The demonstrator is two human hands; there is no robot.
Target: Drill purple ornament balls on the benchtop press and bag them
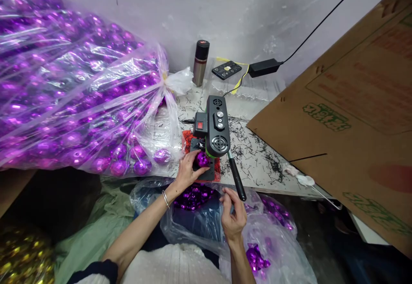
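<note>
Left hand (188, 169) grasps 1 purple ball (203, 159) at its fingertips; the machine (218, 123) stands just beyond. Right hand (233, 215) is half-curled beside the black handle (237, 179); I cannot tell whether it holds anything.

Cardboard box (350, 146): green and red print (326, 117), illegible.

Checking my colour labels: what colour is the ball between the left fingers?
The ball is shiny purple; head view.

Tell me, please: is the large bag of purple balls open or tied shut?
Tied shut: the large bag is gathered into a tight neck.
</note>
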